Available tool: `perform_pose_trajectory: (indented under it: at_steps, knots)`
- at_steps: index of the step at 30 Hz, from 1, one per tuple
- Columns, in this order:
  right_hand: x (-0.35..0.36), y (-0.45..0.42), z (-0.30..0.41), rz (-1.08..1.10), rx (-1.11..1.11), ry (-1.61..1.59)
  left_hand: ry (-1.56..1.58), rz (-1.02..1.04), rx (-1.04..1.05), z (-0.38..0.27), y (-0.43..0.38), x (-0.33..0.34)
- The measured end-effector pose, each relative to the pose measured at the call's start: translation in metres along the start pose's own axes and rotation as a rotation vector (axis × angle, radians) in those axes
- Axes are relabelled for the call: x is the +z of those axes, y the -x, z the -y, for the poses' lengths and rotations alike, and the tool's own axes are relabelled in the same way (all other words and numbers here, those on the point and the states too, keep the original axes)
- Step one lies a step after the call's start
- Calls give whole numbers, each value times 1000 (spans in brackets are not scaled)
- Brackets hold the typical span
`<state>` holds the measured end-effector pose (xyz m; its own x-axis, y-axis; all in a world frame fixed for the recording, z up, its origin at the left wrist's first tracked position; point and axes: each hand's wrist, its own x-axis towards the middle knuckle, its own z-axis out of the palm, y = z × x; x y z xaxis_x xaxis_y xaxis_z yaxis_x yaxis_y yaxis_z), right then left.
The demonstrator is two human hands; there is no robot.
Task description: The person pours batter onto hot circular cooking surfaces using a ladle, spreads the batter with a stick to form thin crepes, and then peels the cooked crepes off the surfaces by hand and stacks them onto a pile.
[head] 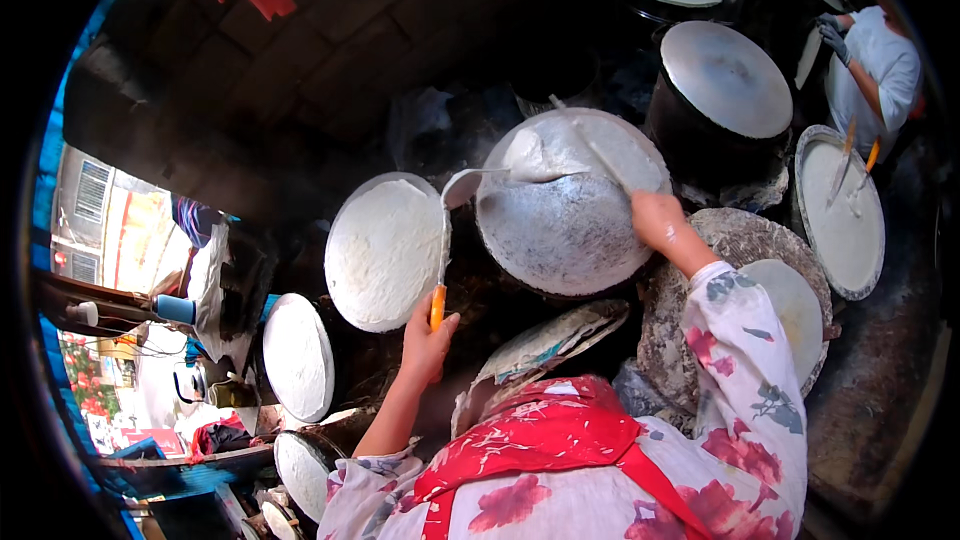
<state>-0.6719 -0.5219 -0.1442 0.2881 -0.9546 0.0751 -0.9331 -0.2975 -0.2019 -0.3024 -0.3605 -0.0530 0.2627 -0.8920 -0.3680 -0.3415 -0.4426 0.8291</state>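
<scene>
My left hand (427, 337) grips the orange handle of a metal ladle (444, 240), whose bowl is tipped at the left edge of a large round griddle (570, 240). White batter (531, 154) lies on the upper part of this griddle; its lower part shows bare, speckled metal. My right hand (664, 221) is at the griddle's right edge, closed on the near end of a long, flat, batter-coated spreader (604, 146) that slants across the top. Left of the griddle, a round surface (386, 251) is covered with white batter.
More round griddles (726, 79) stand at the upper right. A basin of white batter (840, 210) with orange-handled tools is at the right, near a co-worker in white (874, 75) wearing gloves. A pale round sheet (787, 307) rests on a rough round slab (675, 337). White-covered rounds (298, 358) stand lower left.
</scene>
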Motion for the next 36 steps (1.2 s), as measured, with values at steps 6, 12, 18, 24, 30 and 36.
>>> perform_pose_trajectory:
  at_steps: [6,12,18,24,30,36]
  knots:
    - [-43,38,23,230,-96,6,125,30,-118,7,18,-4]
    - [-14,-14,-2,161,-114,-10,215,4,-158,-1,20,5]
    - [-55,34,15,400,-204,15,228,-14,-183,25,42,-3]
    - [-13,-25,-14,117,-234,-103,251,-25,-163,13,34,6]
    - [-62,44,15,402,-300,-30,181,23,-157,19,28,0]
    - [-71,152,11,361,-154,-37,-410,116,198,51,50,-2]
